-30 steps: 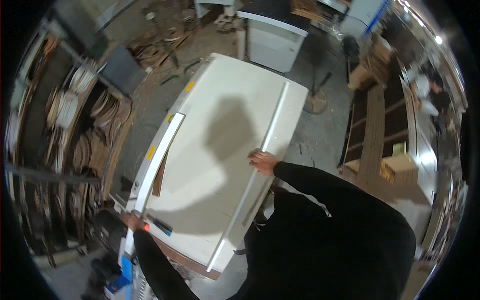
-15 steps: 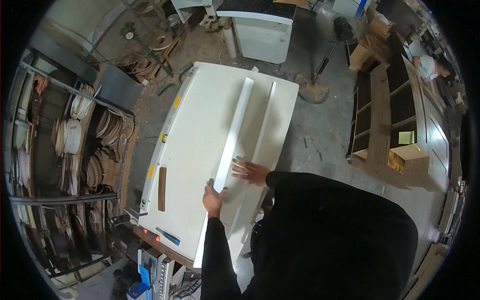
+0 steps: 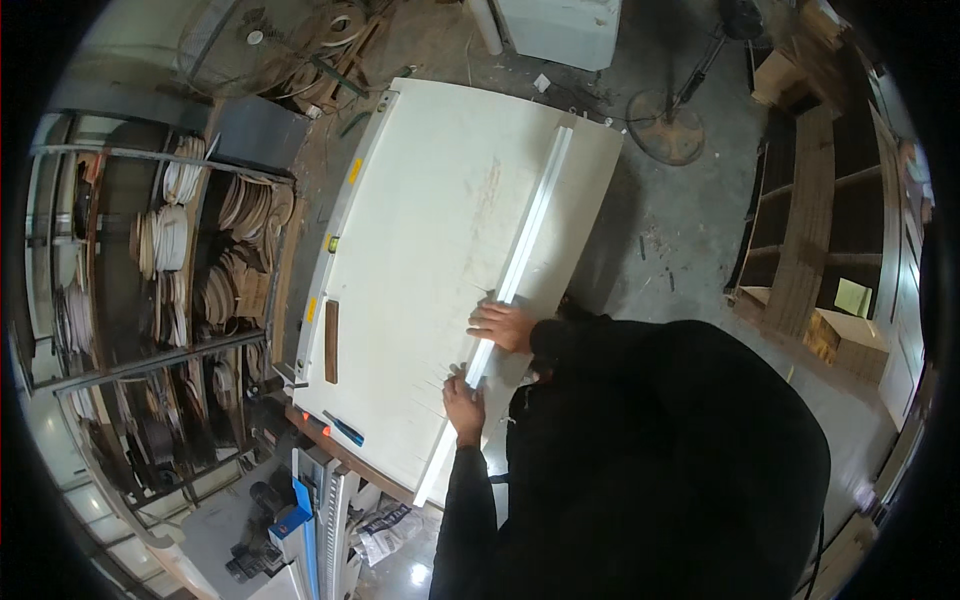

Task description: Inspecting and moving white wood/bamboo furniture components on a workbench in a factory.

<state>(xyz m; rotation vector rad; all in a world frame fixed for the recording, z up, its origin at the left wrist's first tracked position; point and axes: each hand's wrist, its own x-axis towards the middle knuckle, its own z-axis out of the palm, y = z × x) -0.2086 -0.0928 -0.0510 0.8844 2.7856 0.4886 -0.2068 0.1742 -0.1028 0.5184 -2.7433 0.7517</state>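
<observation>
A large cream-white panel (image 3: pixel 400 220) lies across the work table, tilted in view. Near its right side a long white strip (image 3: pixel 545 185) runs lengthwise, its ridged length looking like two strips side by side. My right hand (image 3: pixel 503 326) reaches over the strip from the right, fingers bent across it toward its left edge. Closer to me, my left hand (image 3: pixel 463 408) grips the strip's left edge, fingertips on top. Both hands show greyish fingertips. The strip's lower end extends past my left hand toward the panel's near edge.
A spirit level (image 3: pixel 340 210) lies along the panel's left edge, with a brown wooden piece (image 3: pixel 331 342) and a blue-handled tool (image 3: pixel 343 430) nearby. Shelves of coiled edging (image 3: pixel 180 250) stand left. A fan base (image 3: pixel 665 127) and wooden cabinets (image 3: pixel 800 220) are right.
The left strip has moved right and now lies against the other one. My left hand has shifted right with it; my right hand has moved from beside the strip onto it. The view has shifted.
</observation>
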